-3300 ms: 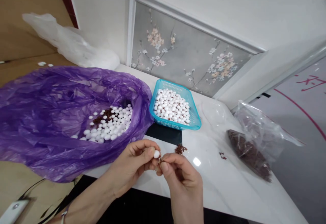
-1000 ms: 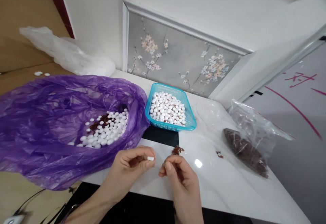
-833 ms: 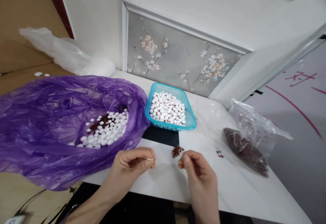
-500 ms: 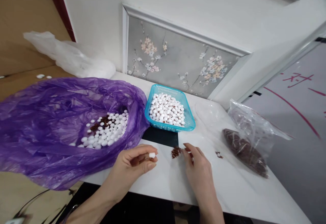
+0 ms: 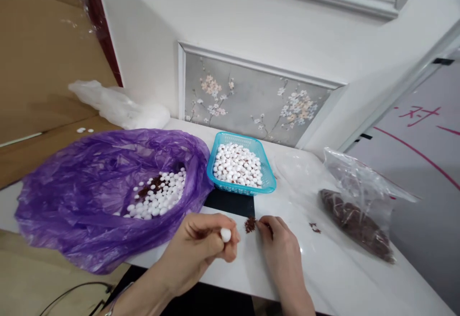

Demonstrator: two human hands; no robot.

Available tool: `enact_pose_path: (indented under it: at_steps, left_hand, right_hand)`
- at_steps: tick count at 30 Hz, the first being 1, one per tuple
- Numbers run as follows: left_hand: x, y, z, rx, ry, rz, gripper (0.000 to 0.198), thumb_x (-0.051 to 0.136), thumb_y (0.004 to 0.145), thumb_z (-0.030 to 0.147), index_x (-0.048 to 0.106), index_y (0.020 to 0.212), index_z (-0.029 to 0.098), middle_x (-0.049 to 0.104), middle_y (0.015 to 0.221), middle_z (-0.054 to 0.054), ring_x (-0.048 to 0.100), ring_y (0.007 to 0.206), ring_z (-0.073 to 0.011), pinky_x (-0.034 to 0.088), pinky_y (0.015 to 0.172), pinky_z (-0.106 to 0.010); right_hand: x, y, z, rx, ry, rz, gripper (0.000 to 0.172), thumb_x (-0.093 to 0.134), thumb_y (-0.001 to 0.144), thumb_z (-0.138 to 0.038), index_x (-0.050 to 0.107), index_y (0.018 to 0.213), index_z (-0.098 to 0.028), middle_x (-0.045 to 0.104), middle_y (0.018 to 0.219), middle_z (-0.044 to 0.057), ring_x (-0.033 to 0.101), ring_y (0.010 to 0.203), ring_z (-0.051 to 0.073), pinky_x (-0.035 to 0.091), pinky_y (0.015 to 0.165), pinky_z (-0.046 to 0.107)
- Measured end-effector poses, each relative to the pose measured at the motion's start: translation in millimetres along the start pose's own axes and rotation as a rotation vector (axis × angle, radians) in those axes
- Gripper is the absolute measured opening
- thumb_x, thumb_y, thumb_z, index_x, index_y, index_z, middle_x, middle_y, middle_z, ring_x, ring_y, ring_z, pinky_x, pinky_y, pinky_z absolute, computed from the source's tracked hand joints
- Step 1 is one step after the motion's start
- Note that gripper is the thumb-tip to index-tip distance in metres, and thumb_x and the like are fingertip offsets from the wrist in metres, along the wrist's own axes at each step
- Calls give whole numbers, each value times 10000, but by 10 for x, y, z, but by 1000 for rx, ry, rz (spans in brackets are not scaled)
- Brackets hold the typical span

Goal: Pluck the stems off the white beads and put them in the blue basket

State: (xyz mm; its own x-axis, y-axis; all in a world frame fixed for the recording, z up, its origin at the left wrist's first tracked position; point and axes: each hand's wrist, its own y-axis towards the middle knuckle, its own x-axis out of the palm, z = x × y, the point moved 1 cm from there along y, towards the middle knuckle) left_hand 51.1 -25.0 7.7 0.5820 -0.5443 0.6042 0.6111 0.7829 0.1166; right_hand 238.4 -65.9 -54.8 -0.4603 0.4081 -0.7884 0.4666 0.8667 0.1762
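Note:
Between the thumb and fingers of my left hand [image 5: 201,249] is a small white foam ball [image 5: 225,235], held above the front of the table. My right hand [image 5: 282,249] rests at the right edge of a little heap of reddish-brown bits [image 5: 250,225]. Its thumb and forefinger are pinched together there; whatever they grip is too small to make out. Behind both hands stands a turquoise plastic basket [image 5: 269,181], filled with white balls [image 5: 237,165] that have brown specks among them. To the left, an open purple plastic bag [image 5: 89,210] contains more white balls [image 5: 158,201] and brown bits.
A clear zip bag [image 5: 359,225] of brown material lies at the right. A few loose bits [image 5: 315,228] are scattered nearer. A dark flat patch [image 5: 230,202] lies before the basket. White plastic wrap [image 5: 122,107] is bunched at the back left, by the wall.
My left hand has moved right, closer to the brown heap, and turned with the white ball still in its fingers. My right hand stays at the heap. The camera view has tilted up.

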Motion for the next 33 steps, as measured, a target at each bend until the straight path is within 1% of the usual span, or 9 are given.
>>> enact_pose_path:
  at_steps: [5, 12, 14, 17, 20, 22, 25, 29, 33]
  left_hand:
    - [36, -48, 19, -21, -74, -49, 107, 740, 742, 266, 776, 839, 239, 641, 640, -8, 547, 558, -41, 415, 539, -127]
    - [60, -1, 39, 12, 22, 39, 89, 764, 718, 231, 770, 805, 251, 692, 689, 5, 570, 556, -45, 447, 545, -134]
    - [53, 146, 54, 50, 205, 150, 108, 747, 731, 228, 760, 837, 242, 727, 762, -6, 620, 622, -85, 499, 623, -184]
    - [37, 472, 115, 195, 715, 276, 236, 680, 772, 243, 725, 995, 181, 744, 959, -72, 674, 856, -207, 531, 796, -316]
    - [20, 749, 247, 318, 1023, 245, 419, 618, 784, 198, 629, 1201, 174, 642, 1248, -97, 592, 1115, -263, 456, 964, -390]
    - [-32, 821, 390, 330, 1219, 215, 453, 598, 788, 189, 602, 1241, 204, 574, 1344, -69, 516, 1219, -251, 373, 1045, -375]
    - [-259, 760, 687, 273, 1550, 195, 358, 517, 833, 216, 664, 1160, 210, 648, 1252, -60, 572, 1153, -232, 370, 1030, -341]
    - [-814, 555, 1081, 96, 1731, 230, 286, 498, 780, 178, 769, 873, 185, 769, 935, -84, 678, 912, -287, 451, 903, -384]
    - [-1211, 404, 1206, -37, 1837, 266, 328, 472, 724, 118, 767, 868, 141, 769, 905, -133, 688, 876, -314, 472, 837, -382]
  right_hand:
    - [4, -1, -3, -12, 41, 19, 234, 430, 899, -331, 588, 753, -240, 623, 818, 5, 586, 718, 188, 375, 608, 287]
    - [25, 13, 4, -31, 59, 96, 262, 398, 898, -339, 585, 752, -228, 633, 816, 33, 584, 679, 192, 378, 589, 290]
    - [17, 5, 18, -22, 66, 135, 252, 376, 900, -334, 571, 789, -222, 641, 824, 47, 595, 689, 198, 397, 597, 290]
    - [7, -13, 62, 2, 75, 174, 237, 352, 908, -349, 533, 818, -227, 641, 748, 37, 597, 651, 203, 418, 587, 289]
    - [17, -22, 121, -3, 84, 170, 225, 377, 893, -385, 515, 796, -237, 633, 678, 20, 585, 580, 201, 424, 550, 288]
    - [25, -26, 145, -18, 95, 171, 211, 418, 875, -400, 534, 807, -238, 649, 740, 31, 607, 637, 209, 438, 577, 292]
    - [29, -42, 134, -33, 109, 171, 214, 435, 878, -399, 579, 848, -242, 657, 886, 42, 624, 772, 214, 447, 664, 302]
    - [39, -63, 72, -26, 124, 197, 258, 408, 886, -404, 614, 852, -253, 658, 925, 37, 622, 780, 216, 439, 684, 318]
    - [58, -66, 58, -56, 109, 197, 283, 387, 890, -413, 613, 830, -255, 660, 898, 33, 610, 716, 207, 438, 662, 325]
